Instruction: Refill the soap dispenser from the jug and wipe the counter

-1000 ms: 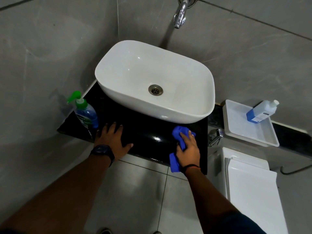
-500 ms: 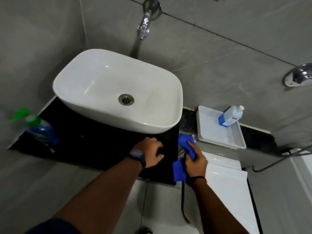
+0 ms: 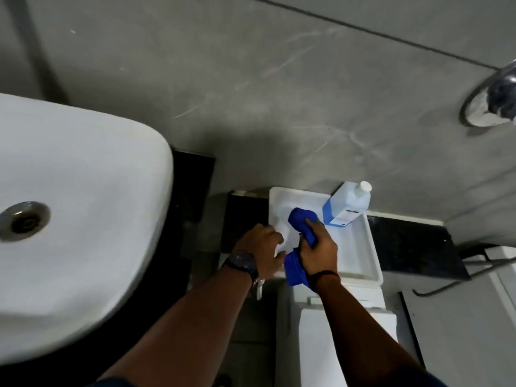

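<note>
My right hand (image 3: 318, 252) is shut on a blue cloth (image 3: 301, 222), held over the left half of a white tray (image 3: 360, 252). The cloth's other end hangs below my wrist. The jug (image 3: 346, 208), a clear bottle with a white cap and blue liquid, leans in the tray's back right corner, just beyond the cloth. My left hand (image 3: 259, 247), with a watch on its wrist, has curled fingers at the tray's left rim; I cannot tell whether it grips the rim. The soap dispenser is out of view.
The white basin (image 3: 83, 205) fills the left side on the black counter (image 3: 192, 185). A white toilet tank (image 3: 321, 344) sits below the tray. A black ledge (image 3: 413, 247) runs right of the tray. A chrome wall fitting (image 3: 491, 99) is at the upper right.
The view has swung right, away from the basin. Both hands left the black counter and moved right to the white tray, the right one carrying the blue cloth over it.
</note>
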